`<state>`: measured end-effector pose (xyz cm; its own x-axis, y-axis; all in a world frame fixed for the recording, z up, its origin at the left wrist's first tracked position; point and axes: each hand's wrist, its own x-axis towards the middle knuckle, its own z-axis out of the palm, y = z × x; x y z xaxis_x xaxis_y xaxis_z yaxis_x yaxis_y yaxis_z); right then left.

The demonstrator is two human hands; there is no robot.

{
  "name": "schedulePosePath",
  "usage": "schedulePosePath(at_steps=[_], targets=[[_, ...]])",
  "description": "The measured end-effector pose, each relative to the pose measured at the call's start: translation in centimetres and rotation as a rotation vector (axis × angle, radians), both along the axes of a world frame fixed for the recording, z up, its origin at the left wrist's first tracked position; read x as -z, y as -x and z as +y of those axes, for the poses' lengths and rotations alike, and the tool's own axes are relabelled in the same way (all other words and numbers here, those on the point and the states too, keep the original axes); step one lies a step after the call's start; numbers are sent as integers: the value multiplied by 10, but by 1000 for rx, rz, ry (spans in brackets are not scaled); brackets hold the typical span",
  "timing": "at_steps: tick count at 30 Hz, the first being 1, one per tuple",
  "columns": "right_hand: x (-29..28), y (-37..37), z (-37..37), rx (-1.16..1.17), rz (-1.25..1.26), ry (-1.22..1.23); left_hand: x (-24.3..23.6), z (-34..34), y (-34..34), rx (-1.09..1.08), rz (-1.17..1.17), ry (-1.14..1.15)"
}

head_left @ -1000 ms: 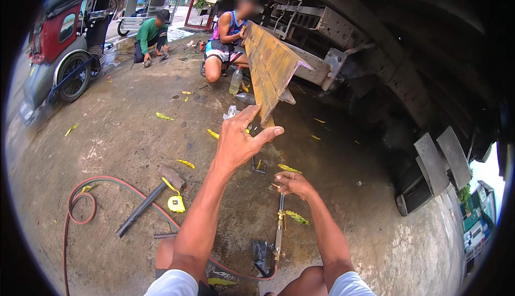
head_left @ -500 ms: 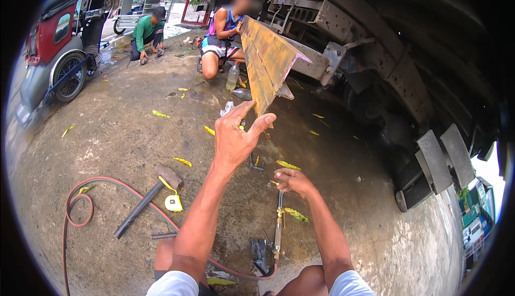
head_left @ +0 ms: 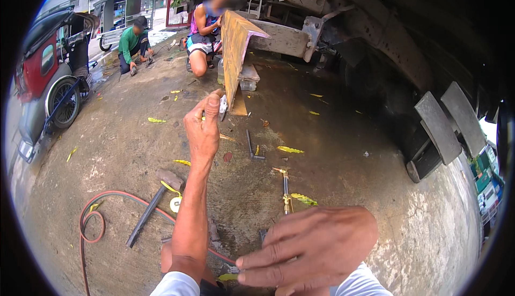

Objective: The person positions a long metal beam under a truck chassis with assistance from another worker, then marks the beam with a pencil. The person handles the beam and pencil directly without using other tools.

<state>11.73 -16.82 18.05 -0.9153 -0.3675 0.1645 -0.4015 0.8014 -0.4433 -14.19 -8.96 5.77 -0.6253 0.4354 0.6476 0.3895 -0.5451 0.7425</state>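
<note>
My left hand is raised in front of me, its fingers curled and the thumb pressed against them. It is right beside the lower near edge of a rusty yellow-brown angled steel beam; whether it touches the beam or pinches something small I cannot tell. Close to the camera at lower right, my right hand has its fingers stretched out and holds nothing, slightly blurred. Beyond it a cutting torch lies on the concrete, its lower part hidden by that hand. A person squats at the beam's far end, touching it.
A hammer and yellow tape measure lie left of my forearm, near a red-and-grey hose. An L-shaped metal bar lies ahead. A truck underside fills the right. Another person crouches by a parked sidecar.
My left fingers have curled and the hand has shifted left. My right hand has come back from the torch tip toward me. The beam's near end has moved left and looks more upright.
</note>
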Motion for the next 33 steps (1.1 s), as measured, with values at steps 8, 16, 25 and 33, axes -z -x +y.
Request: schedulePosePath(at_steps=[8, 16, 25, 33], targets=[[6, -63, -32, 199, 278, -120, -1, -5, -2, 40, -14, 70], [-7, -113, -36, 337, 416, -187, -2, 1, -11, -15, -4, 80], [-2, -101, -6, 35, 80, -136, -6, -5, -14, -24, 31, 90], [-1, -95, -18, 114, 127, -126, -11, -13, -13, -85, 99, 133]])
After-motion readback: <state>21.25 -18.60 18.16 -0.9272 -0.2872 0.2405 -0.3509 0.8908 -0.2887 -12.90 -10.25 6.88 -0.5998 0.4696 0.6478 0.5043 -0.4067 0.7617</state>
